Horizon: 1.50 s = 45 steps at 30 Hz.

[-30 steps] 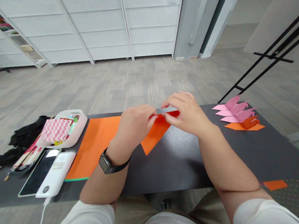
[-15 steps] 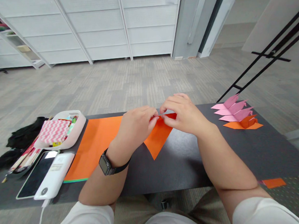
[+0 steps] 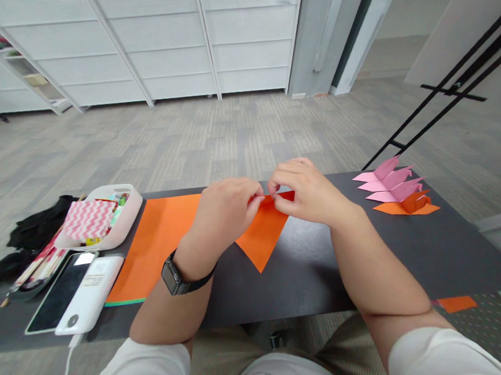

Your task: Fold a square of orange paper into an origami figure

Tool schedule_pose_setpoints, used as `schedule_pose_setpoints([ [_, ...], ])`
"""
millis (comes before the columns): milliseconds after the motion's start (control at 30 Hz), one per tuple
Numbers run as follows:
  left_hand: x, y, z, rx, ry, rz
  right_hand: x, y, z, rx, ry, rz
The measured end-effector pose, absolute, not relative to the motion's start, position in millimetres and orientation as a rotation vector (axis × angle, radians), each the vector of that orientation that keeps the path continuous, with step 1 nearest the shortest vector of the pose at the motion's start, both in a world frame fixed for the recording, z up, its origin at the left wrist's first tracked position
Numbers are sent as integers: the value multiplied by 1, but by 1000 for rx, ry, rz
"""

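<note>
An orange paper triangle (image 3: 263,236) lies on the dark table (image 3: 309,269), its point toward me. My left hand (image 3: 226,207) pinches its far edge near the middle. My right hand (image 3: 305,192) pinches the same edge just to the right, fingers curled over the paper. The two sets of fingertips almost touch. A dark watch sits on my left wrist.
A stack of orange sheets (image 3: 160,246) lies left of my hands. Farther left are a white tray with patterned paper (image 3: 101,218), a phone (image 3: 61,292), a white power bank (image 3: 89,294) and black cloth (image 3: 37,227). Folded pink and orange paper pieces (image 3: 396,190) sit at the right.
The triangle's lower point has swung rightward and nearer to me. My hands have drawn slightly closer together on its far edge.
</note>
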State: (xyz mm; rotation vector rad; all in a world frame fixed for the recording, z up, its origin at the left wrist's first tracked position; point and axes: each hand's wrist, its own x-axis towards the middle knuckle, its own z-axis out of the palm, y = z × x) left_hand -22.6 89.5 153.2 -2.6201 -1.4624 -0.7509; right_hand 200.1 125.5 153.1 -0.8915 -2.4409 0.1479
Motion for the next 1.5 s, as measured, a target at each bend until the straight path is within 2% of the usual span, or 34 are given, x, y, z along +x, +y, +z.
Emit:
schedule_pose_setpoints([
  [267,-31,88,159,-2607,-1466,-758,202,126,154,-883,-2428,139],
  [633,-40,81,177,-2572,-1646,-571,203,130,152,-850,-2421,114],
  [1233,-51,77,184,-2491,-1703,-597,208,131,153,-843,-2428,89],
  [1500,-50,76,183,-2435,-1689,-585,201,129,152,-878,-2307,265],
])
